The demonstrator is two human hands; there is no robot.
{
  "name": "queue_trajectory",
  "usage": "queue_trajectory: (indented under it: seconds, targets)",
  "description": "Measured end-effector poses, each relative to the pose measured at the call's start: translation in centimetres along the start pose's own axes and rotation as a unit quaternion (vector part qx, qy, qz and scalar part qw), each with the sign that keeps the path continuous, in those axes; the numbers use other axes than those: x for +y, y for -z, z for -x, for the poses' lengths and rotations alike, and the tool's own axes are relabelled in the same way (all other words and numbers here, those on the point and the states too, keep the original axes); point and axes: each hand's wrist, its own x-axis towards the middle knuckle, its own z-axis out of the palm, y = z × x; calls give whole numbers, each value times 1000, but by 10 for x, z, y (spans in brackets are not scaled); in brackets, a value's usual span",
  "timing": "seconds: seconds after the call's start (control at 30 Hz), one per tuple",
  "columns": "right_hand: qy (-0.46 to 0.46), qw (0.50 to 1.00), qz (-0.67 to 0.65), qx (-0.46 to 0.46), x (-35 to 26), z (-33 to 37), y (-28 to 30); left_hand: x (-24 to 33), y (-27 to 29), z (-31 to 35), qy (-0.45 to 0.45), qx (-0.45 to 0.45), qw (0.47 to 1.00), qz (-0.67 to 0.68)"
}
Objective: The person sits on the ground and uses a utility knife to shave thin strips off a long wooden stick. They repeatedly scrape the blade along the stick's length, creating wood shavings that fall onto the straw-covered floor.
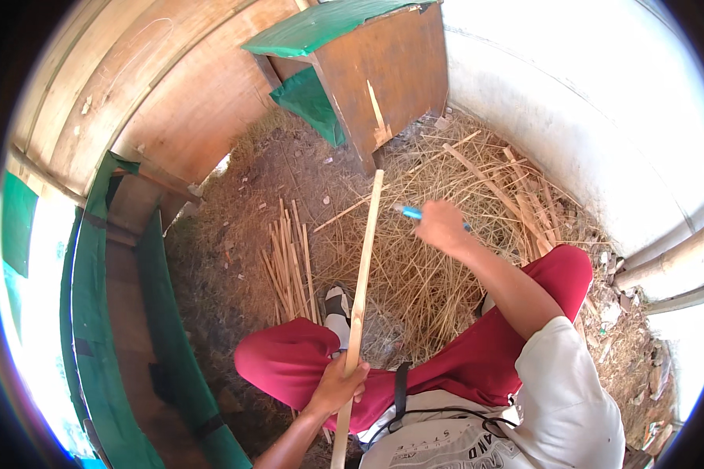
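My left hand (341,384) is closed around the lower part of a long, pale wooden strip (365,262). The strip stands tilted across my lap, its far end pointing up toward the wooden cabinet. To the right of the strip, my right hand (441,225) is raised and closed on a slim blue tool (411,212) with a pale tip, perhaps a utility knife. That tip points left at the strip, with a gap between them. Most of the tool's handle is hidden by my fingers.
Several split strips (291,262) lie beyond my left knee. Straw-like shavings (422,289) cover the floor ahead, with more wood pieces (516,199) at right. A brown cabinet (391,74) with a green top stands at the back. Green-covered shelving (117,313) borders my left.
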Motion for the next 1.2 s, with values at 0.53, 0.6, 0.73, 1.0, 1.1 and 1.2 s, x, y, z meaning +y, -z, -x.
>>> queue_trajectory:
  seconds: [0.53, 0.6, 0.73, 1.0, 1.1, 1.2]
  targets:
    - [162, 986, 38, -23, -35, 67, -23, 43, -33, -58, -50, 28, 993, -102]
    - [127, 991, 31, -12, -34, 60, -26, 45, -40, -54, -71, 50, 981, -175]
    - [77, 995, 55, -28, -9, 26, -32, 17, -38, -47, -115, 37, 967, -226]
    - [52, 997, 60, 16, 13, 3, -49, 4, -30, -3, -66, 36, 953, -292]
    - [43, 997, 70, 5, 12, -3, -50, -5, -25, 8, -40, 43, 958, -280]
    - [9, 997, 71, -11, 29, -16, -53, -16, -23, 26, 19, 35, 961, -275]
